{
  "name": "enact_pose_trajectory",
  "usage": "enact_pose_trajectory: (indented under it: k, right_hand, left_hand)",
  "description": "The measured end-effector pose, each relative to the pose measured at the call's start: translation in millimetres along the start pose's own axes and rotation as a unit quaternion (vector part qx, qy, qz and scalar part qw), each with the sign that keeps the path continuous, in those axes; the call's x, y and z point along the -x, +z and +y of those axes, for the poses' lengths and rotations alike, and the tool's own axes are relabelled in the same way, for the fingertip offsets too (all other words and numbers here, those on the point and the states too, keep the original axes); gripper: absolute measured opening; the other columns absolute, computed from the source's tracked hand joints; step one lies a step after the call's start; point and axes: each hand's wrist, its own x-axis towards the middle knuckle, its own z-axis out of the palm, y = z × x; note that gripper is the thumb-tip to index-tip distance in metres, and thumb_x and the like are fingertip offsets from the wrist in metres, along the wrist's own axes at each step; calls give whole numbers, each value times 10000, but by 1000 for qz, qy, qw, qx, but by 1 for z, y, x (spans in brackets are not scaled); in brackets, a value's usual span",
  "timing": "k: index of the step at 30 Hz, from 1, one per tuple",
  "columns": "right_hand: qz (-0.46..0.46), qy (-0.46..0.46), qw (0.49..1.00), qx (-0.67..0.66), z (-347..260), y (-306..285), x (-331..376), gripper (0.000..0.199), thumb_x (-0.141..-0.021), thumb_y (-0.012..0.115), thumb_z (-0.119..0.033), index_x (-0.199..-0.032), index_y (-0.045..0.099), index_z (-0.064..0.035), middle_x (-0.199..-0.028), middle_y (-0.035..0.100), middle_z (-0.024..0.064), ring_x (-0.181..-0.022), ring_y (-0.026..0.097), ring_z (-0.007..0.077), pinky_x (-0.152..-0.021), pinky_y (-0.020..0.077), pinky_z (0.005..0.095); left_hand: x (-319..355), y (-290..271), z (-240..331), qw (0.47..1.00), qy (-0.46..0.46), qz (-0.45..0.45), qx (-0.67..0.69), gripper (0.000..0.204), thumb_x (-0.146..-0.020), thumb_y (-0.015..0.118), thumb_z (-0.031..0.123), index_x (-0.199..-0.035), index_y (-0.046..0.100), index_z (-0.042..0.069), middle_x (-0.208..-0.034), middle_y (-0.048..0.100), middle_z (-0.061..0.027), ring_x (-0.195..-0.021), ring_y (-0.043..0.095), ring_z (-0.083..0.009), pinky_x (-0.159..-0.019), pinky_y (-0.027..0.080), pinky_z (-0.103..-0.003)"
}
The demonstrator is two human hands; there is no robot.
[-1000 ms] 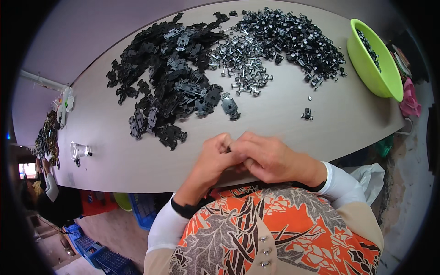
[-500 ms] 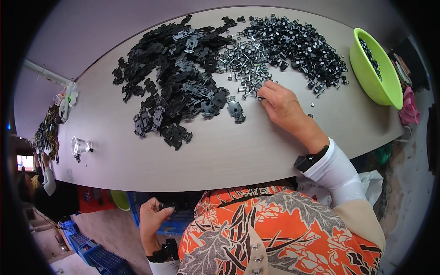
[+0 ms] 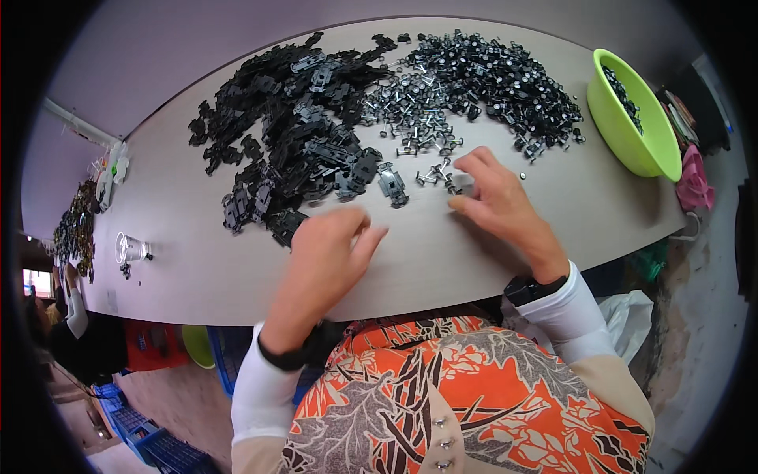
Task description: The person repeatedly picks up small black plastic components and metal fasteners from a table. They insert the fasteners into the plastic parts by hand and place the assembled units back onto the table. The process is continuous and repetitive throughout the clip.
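The left hand (image 3: 332, 249) is above the near part of the grey worktop (image 3: 197, 245), fingers extended and loosely together, pointing toward the pile of black plastic parts (image 3: 292, 150). It holds nothing that can be seen; motion blur hides the fingertips. The nearest loose black part (image 3: 284, 225) lies just beside it, at the near edge of the pile.

The right hand (image 3: 493, 201) rests on the worktop, thumb and fingers curled together over small metal pins (image 3: 434, 175) at the near edge of the heap of small metal-and-black parts (image 3: 482, 87). Whether it pinches a pin cannot be told. A single dark grey part (image 3: 392, 184) lies between the two hands, apart from both.

A lime-green bowl (image 3: 632, 134) containing dark pieces stands at the right end of the worktop, well apart from the right hand. A clear cup (image 3: 129, 248) stands at the left end.
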Motion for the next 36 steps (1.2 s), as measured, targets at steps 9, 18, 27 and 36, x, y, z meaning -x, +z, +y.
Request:
enact_pose_trajectory:
  k: [9,18,27,36]
  right_hand:
    - [-3,-55,998,-26,12,12,-5,302,-731,630,37,-1016,547,-24,-970,554,138,-826,594,358,-703,484,406]
    - [-11,-28,999,-26,16,1,2,327,-734,501,89,-1041,557,-10,-1012,539,149,-821,582,369,-723,478,421]
    - [-8,-2,999,37,11,1,8,279,-737,584,10,-1014,574,-25,-990,514,133,-869,571,343,-746,471,426]
    - [32,-24,996,86,9,14,12,104,-741,605,-10,-842,630,-22,-910,515,113,-872,555,290,-763,463,388]
  left_hand:
    - [-60,40,-5,984,-35,-21,-172,224,-756,685,196,-785,600,-10,-833,636,-176,-769,626,-381,-681,509,-443]
    - [-35,33,-25,996,-79,22,-20,138,-654,580,1,-777,517,-4,-661,543,-155,-629,557,-315,-595,433,-382]
    - [-18,25,-21,792,-254,-152,533,368,-714,551,-77,-1075,538,-9,-921,611,-96,-696,672,-198,-638,587,-305]
    - [-13,45,-26,702,-246,-94,662,143,-798,695,35,-858,567,53,-777,632,-45,-666,651,-151,-542,509,-240]
